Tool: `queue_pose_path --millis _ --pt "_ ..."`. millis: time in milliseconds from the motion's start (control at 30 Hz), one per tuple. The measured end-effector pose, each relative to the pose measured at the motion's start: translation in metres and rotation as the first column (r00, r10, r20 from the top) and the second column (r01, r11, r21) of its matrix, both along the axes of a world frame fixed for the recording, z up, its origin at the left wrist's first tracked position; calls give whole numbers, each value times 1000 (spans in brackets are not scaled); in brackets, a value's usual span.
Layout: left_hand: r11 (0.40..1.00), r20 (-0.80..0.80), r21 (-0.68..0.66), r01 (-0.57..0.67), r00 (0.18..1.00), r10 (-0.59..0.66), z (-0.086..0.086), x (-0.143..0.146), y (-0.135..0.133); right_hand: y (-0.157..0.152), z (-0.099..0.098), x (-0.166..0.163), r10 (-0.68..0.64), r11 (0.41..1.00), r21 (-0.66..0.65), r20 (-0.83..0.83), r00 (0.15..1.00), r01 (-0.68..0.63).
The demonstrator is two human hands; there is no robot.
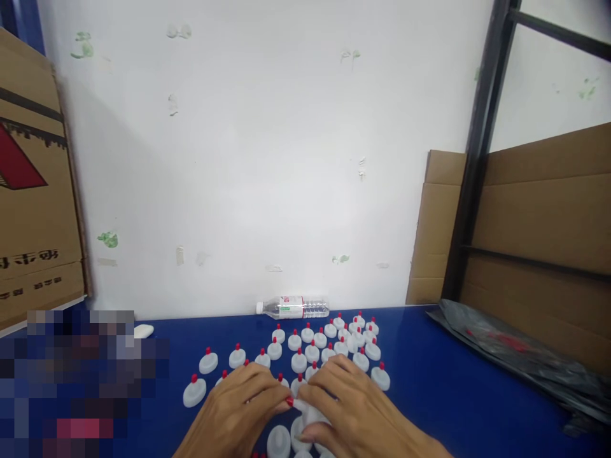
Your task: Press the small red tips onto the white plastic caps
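Several small white oval bottles with red caps (pixel 311 351) stand in rows on a blue table (pixel 429 388). My left hand (pixel 238 407) and my right hand (pixel 348 407) meet low in the middle of the view, fingers curled, both pinching one white bottle with a red cap (pixel 296 403) between their fingertips. More white bottles (pixel 279 440) sit just below my hands, partly hidden by them. A lone bottle (pixel 194 390) stands to the left of my left hand.
A clear plastic water bottle (pixel 292 307) lies on its side against the white wall. Cardboard boxes stand at the left (pixel 33 191) and right (pixel 539 216), with a black metal frame (pixel 477 146). A dark plastic bag (pixel 520 356) lies at the right. A blurred patch covers the lower left.
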State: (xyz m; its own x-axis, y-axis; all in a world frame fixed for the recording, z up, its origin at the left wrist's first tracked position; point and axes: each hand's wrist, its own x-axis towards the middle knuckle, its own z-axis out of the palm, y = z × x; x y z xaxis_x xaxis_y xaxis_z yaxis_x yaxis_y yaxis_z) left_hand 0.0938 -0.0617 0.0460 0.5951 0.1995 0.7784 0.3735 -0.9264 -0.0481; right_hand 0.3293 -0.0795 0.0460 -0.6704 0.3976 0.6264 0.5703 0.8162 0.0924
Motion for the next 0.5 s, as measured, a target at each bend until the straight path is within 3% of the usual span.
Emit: queue_pose_path --millis 100,367,500 --pt "999 34 41 -22 999 21 -3 3 1 1 -5 -5 -35 997 68 29 999 33" --pt "986 -89 -128 -105 992 94 -16 1 -1 -5 -1 -9 -47 999 0 142 989 47" --pt "980 -70 -166 -108 993 98 -15 3 -4 -3 -2 -9 -33 997 67 128 991 25"
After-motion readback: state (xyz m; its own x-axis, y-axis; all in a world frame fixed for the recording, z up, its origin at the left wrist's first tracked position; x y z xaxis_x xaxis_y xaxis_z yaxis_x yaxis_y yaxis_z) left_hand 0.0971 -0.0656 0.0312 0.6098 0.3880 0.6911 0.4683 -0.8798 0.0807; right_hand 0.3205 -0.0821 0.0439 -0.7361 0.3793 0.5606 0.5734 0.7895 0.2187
